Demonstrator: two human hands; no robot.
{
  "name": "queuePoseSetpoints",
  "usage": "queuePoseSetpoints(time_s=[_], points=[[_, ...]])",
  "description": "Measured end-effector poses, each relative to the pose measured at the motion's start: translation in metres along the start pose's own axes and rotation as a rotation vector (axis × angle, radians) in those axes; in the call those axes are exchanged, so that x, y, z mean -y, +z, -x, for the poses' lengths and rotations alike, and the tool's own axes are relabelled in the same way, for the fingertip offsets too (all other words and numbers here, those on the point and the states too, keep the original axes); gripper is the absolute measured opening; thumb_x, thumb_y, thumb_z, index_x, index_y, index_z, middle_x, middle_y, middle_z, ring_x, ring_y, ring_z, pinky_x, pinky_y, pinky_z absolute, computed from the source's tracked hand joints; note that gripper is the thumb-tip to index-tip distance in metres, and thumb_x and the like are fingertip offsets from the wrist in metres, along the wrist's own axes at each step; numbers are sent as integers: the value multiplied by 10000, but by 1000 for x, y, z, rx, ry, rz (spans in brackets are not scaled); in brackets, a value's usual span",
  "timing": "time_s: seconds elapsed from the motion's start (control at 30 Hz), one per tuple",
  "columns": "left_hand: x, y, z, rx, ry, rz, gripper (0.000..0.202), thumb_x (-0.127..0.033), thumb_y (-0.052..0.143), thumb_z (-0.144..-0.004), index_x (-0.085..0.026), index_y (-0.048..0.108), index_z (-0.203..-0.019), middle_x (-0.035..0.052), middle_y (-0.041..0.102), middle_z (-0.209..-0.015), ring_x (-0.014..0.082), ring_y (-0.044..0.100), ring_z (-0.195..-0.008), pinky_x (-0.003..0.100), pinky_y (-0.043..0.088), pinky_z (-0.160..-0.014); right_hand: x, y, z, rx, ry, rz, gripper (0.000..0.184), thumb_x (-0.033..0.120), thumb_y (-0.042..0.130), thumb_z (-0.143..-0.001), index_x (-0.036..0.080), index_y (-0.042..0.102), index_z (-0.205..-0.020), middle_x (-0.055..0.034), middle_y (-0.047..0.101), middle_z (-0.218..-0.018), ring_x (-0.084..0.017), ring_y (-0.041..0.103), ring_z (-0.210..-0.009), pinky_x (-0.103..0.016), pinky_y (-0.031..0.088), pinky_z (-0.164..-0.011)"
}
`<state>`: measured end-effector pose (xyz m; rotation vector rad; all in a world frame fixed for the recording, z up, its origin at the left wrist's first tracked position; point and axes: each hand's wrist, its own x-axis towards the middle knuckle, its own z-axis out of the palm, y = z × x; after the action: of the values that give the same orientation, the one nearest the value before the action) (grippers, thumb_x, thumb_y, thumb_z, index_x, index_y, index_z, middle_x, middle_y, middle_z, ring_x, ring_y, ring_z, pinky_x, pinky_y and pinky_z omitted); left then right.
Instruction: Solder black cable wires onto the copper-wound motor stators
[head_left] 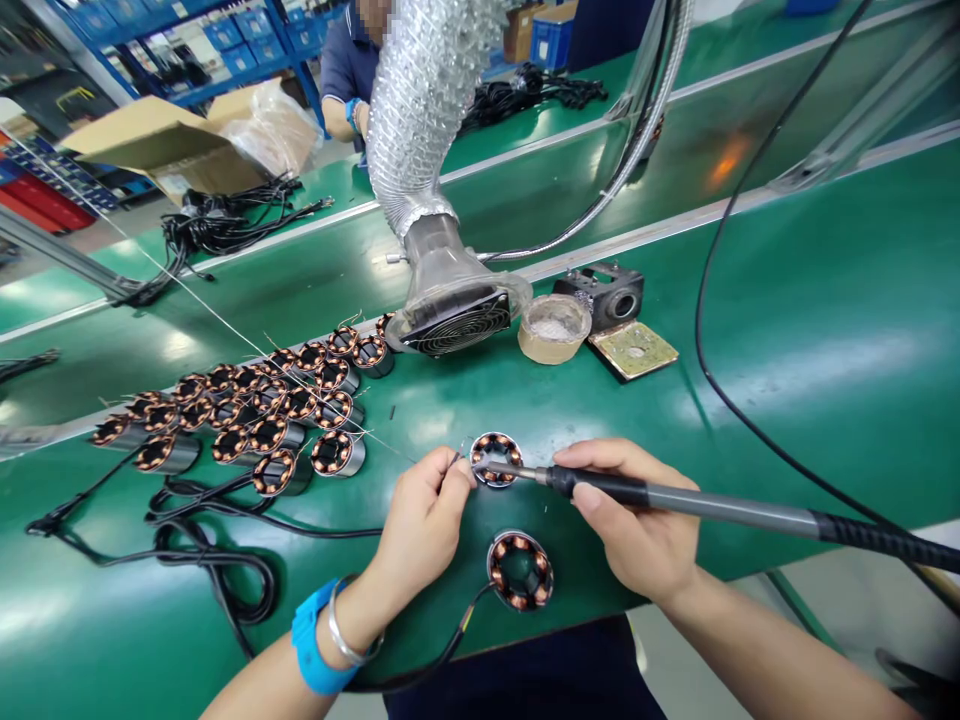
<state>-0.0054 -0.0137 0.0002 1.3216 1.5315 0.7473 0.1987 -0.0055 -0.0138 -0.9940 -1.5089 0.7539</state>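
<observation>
The coil ring (496, 440) rests open end up on the surface (810, 390), between both hands. A thin dark piece (454, 459), too small to identify, is pinched by the left hand (424, 520). The soldering iron (735, 508) is gripped by the right hand (637, 530), tip at the ring. Judged risks: left fingertips could be burned by a slip; windings could be scorched by lingering heat; the ring, no clamp being seen, could be nudged.

In front of me, the green surface (825, 390) carries clustered copper-wound stators (285, 432), looped black cable (330, 533), a round tub (553, 346) and a square pad (637, 352).
</observation>
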Motion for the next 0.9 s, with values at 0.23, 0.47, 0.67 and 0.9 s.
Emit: queuePoseSetpoints(time_s=[0.23, 0.47, 0.67, 0.9], points=[[1, -1, 0, 1, 16, -45, 324, -401, 417, -949, -192, 457, -703, -58, 323, -611, 119, 326, -592, 255, 259, -561, 12, 5, -4, 29, -161, -11, 190, 144, 575, -793, 186, 657, -959, -14, 651, -711, -137, 592, -556, -253, 461, -498], [-3, -1, 1, -5, 14, -57, 318, -386, 417, -941, -193, 462, -692, -58, 334, -597, 119, 338, -585, 251, 268, -564, 18, 12, -4, 15, -331, -11, 264, 111, 551, -731, 144, 660, -970, -21, 593, -616, -123, 454, -452, -274, 357, -443], [-3, -1, 1, -8, -19, -38, 316, -396, 427, -934, -197, 469, -692, -63, 339, -578, 116, 334, -560, 247, 277, -549, 15, 12, -2, 2, -375, -63, 320, 93, 550, -708, 129, 657, -1007, -47, 635, -668, -135, 482, -469, -287, 364, -456], [0, -2, 0, -2, -7, -29, 315, -405, 438, -933, -195, 476, -701, -60, 339, -590, 118, 327, -573, 247, 274, -558, 12, 11, -2, -50, -325, -84, 316, 100, 549, -725, 150, 665, -1015, -27, 583, -648, -139, 472, -496, -291, 369, -478]])
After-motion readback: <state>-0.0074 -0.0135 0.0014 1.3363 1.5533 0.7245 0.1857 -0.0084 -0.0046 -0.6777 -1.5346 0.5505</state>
